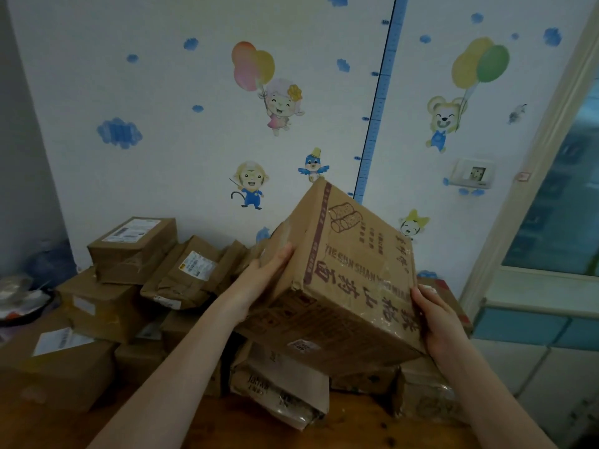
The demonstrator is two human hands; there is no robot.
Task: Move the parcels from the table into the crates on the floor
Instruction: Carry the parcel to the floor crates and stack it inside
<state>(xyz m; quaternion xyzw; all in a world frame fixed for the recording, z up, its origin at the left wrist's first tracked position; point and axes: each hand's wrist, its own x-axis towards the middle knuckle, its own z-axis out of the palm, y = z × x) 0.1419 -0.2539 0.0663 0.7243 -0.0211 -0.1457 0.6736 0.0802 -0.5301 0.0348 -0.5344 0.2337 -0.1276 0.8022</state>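
**Head view: large carton held tilted over the parcel pile**

**Main item.** One large carton (350,270) of brown corrugated card. It is printed in dark red with Latin lettering and larger characters. Clear tape runs over the seams, and a small white label sits on the lower face. It is tilted, with its highest corner toward the wall, and held between both hands over the other parcels. Whether its underside touches them cannot be told.

**Hands.**
- The left hand (265,273) lies flat on the carton's left face, fingers straight and pressed to the card.
- The right hand (436,322) cups the lower right corner, thumb laid over the front edge. Its fingers pass behind the carton and are hidden.

**Remaining stock on the tabletop (227,426), brown wood.**
- A labelled box (133,247) sits topmost at the left, on another box.
- A flat wrapped parcel (191,270) with a yellow-and-white label leans just beside it.
- A low box (61,361) with a white label stands at the near left.
- A crumpled printed parcel (278,390) lies directly below the carton.
- Further brown parcels are packed between and behind these.

**Surroundings.**
- The white wall (162,124) carries cartoon animal, balloon and cloud stickers and a blue height-chart strip (379,102).
- A wall socket (474,173) is at the right.
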